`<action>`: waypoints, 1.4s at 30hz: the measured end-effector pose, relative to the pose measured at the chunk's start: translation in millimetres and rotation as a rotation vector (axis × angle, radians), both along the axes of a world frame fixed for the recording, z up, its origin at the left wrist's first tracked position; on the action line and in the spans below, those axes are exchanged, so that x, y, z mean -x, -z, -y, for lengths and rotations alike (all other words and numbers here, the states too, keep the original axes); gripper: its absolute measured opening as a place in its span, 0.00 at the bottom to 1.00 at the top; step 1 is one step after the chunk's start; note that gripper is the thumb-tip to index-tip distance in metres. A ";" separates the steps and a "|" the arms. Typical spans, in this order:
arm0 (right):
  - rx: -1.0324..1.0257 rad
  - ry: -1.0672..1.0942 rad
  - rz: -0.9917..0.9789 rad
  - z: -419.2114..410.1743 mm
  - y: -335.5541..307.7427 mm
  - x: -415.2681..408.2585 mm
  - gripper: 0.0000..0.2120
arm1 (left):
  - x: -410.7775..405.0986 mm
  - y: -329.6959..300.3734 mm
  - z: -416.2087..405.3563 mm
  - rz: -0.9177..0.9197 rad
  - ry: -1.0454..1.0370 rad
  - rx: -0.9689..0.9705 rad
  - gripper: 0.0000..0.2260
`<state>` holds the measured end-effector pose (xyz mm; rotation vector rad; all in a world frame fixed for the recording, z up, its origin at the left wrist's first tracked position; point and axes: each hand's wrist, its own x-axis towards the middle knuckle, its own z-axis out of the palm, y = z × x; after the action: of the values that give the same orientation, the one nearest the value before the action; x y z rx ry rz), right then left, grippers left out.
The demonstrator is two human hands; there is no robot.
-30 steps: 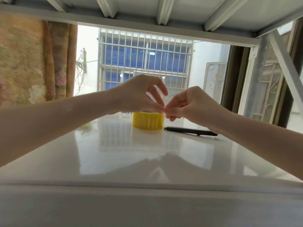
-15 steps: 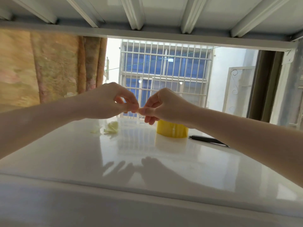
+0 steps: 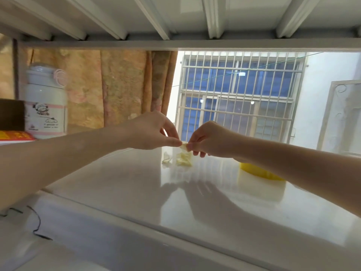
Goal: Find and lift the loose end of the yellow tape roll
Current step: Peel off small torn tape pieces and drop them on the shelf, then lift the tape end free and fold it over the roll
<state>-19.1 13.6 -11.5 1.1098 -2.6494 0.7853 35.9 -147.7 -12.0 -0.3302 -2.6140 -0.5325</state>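
Your left hand (image 3: 154,132) and right hand (image 3: 207,140) are both pinching one small tape scrap (image 3: 184,146). The yellow tape roll (image 3: 259,172) is sitting untouched behind your right forearm; the scrap risks sticking to your fingers.

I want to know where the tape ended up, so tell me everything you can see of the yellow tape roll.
The yellow tape roll stands on the glossy white table, to the right of the crumpled pale scraps. Only its lower curved side shows, bright opaque yellow; the right forearm crosses in front and hides the top. Neither hand touches it: the left hand and right hand pinch a small pale scrap away to its left. Its loose end is not visible.
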 end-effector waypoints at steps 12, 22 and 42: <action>-0.030 0.073 -0.044 2.6 13.4 19.8 0.09 | 25.9 19.9 7.5 0.099 -0.008 0.071 0.04; 0.059 0.016 -0.104 -6.0 2.5 7.8 0.06 | 16.4 11.6 5.0 0.006 0.022 0.008 0.04; -0.222 0.257 -0.210 -148.0 -6.1 -16.6 0.13 | 20.2 -5.7 -103.0 -0.109 0.298 0.140 0.03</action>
<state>-2.5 161.6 -5.4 0.8182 -2.6689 0.3147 15.7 -44.8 -6.3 -0.7809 -2.5147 -0.4136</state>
